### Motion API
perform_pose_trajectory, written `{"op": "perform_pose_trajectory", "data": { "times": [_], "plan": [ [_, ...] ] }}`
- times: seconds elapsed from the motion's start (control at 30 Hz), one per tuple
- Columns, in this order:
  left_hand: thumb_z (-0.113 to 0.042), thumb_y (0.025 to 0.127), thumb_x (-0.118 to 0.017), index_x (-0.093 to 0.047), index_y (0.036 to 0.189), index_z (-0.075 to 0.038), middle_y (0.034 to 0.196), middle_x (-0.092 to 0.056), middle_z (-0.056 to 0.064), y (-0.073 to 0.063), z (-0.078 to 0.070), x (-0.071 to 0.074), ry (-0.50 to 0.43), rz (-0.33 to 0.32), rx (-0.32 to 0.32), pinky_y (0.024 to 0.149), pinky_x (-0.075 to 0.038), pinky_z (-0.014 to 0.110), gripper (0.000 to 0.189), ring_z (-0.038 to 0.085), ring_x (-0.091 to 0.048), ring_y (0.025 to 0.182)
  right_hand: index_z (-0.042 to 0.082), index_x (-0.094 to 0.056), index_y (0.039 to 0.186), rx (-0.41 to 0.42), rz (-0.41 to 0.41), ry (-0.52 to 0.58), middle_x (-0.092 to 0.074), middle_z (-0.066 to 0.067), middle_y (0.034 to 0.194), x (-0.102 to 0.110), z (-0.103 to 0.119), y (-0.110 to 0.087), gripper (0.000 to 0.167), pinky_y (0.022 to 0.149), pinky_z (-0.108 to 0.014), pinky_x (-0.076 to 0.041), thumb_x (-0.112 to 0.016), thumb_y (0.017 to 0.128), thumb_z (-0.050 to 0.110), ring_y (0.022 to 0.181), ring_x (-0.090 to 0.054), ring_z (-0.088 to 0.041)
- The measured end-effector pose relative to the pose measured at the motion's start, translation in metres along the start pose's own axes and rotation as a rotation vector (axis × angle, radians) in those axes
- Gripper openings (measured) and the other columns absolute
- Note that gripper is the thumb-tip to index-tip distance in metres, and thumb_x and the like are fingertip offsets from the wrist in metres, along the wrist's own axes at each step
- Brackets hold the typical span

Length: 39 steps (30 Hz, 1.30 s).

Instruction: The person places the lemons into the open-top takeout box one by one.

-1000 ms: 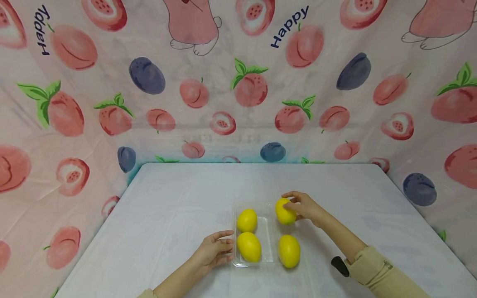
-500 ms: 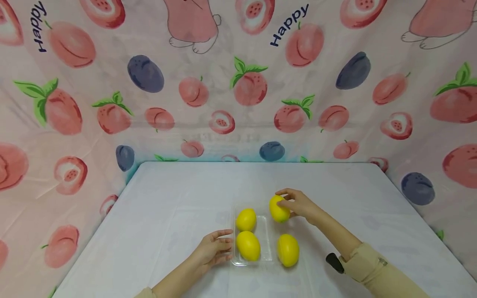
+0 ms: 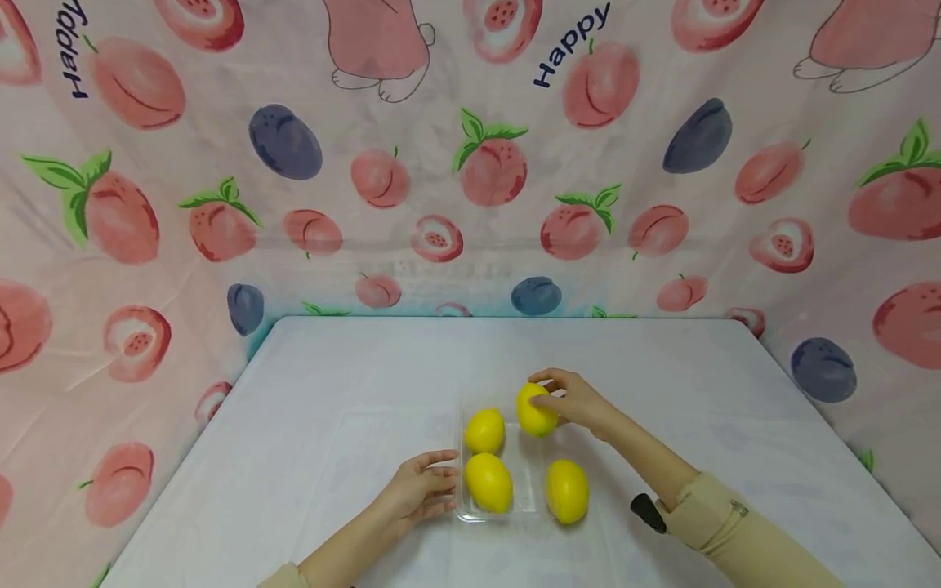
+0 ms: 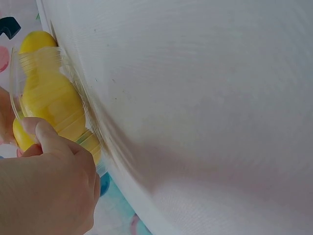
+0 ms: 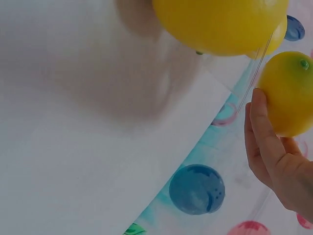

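In the head view a clear plastic box [image 3: 524, 483] sits on the white table with two yellow lemons, a far one [image 3: 485, 431] and a near one [image 3: 488, 483], along its left side. My left hand [image 3: 417, 494] rests its fingers against the box's left wall. Above the far right part of the box, my right hand [image 3: 584, 406] holds another lemon [image 3: 533, 411] between thumb and fingers; the right wrist view shows this lemon [image 5: 292, 100] with its green tip. A loose lemon [image 3: 567, 492] lies at the near right of the box.
White cloth covers the table [image 3: 353, 367], whose far edge meets a hanging fruit-print cloth [image 3: 441, 163]. A dark object [image 3: 648, 514] juts from beside the right sleeve [image 3: 724, 518].
My right hand has carried its lemon leftward, from beside the box to over its far right part. The left hand stays by the box's left wall.
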State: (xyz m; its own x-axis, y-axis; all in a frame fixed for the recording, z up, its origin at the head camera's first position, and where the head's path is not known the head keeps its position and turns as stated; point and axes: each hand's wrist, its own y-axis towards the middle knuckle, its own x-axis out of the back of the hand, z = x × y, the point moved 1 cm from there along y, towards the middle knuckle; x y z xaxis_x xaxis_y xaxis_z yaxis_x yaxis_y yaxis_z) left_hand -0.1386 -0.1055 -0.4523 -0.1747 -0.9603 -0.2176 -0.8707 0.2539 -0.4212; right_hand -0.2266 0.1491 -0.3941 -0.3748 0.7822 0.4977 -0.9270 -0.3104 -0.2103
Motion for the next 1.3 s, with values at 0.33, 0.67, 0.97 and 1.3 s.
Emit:
{"op": "perform_pose_trajectory", "data": {
  "times": [0.33, 0.67, 0.97, 1.3],
  "plan": [
    [0.001, 0.089, -0.056, -0.043, 0.133, 0.002, 0.091, -0.059, -0.001, -0.001, -0.002, -0.002, 0.012, 0.008, 0.007, 0.071, -0.057, 0.024, 0.046, 0.010, -0.058, 0.076, 0.006, -0.056, 0.122, 0.036, -0.042, -0.067, -0.054, -0.020, 0.120, -0.013, 0.006, 0.000, 0.038, 0.068, -0.029, -0.057, -0.066, 0.088, 0.019, 0.089, -0.054, -0.023],
    [0.001, 0.089, -0.057, -0.044, 0.133, 0.001, 0.089, -0.059, -0.003, 0.001, -0.002, -0.001, 0.005, 0.003, 0.010, 0.070, -0.058, 0.024, 0.045, 0.009, -0.059, 0.075, 0.005, -0.059, 0.117, 0.144, -0.136, -0.324, -0.060, -0.015, 0.106, -0.025, 0.010, 0.002, 0.038, 0.075, -0.033, -0.053, -0.071, 0.083, 0.018, 0.083, -0.054, -0.021],
    [0.002, 0.088, -0.057, -0.044, 0.133, 0.001, 0.090, -0.059, -0.002, 0.000, -0.001, -0.001, 0.013, 0.006, 0.006, 0.071, -0.058, 0.024, 0.046, 0.010, -0.058, 0.076, 0.006, -0.061, 0.111, 0.159, -0.192, -0.463, -0.059, -0.010, 0.096, -0.037, 0.010, 0.001, 0.038, 0.079, -0.036, -0.055, -0.075, 0.080, 0.023, 0.084, -0.057, -0.021],
    [0.002, 0.088, -0.057, -0.044, 0.133, 0.001, 0.089, -0.059, -0.003, 0.001, -0.001, 0.000, 0.008, 0.004, 0.004, 0.071, -0.058, 0.024, 0.046, 0.010, -0.058, 0.076, 0.002, -0.062, 0.109, 0.201, -0.195, -0.553, -0.061, -0.011, 0.095, -0.043, 0.009, 0.001, 0.038, 0.078, -0.035, -0.053, -0.076, 0.079, 0.022, 0.081, -0.052, -0.020]
  ]
}}
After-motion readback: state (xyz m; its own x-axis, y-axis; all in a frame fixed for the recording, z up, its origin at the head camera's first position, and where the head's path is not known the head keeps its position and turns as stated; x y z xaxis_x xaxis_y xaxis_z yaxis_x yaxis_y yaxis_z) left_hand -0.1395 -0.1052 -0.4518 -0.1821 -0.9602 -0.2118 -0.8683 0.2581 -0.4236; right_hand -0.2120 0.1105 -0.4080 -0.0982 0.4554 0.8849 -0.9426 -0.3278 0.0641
